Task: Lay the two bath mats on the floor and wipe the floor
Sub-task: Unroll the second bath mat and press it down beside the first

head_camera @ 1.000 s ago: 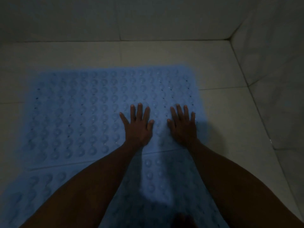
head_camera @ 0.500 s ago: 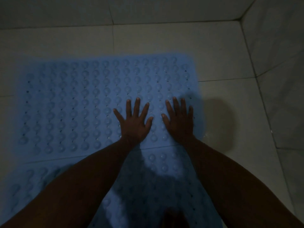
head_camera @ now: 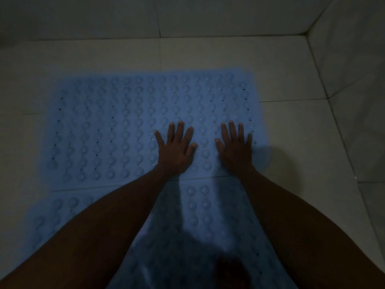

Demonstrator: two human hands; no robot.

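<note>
Two light blue bath mats with raised bumps lie flat on the pale tiled floor. The far mat fills the middle of the view. The near mat butts against its front edge and runs under my arms. My left hand presses flat on the far mat near its front edge, fingers spread. My right hand presses flat beside it, close to the mat's right edge. Neither hand holds anything.
Tiled walls rise at the back and on the right, meeting in a corner at the upper right. Bare floor tile shows beyond the far mat, to its left and to its right. The room is dim.
My two hands have drawn a little further apart on the far mat. The view has shifted, so the mats sit more to the right and lower in the frame.
</note>
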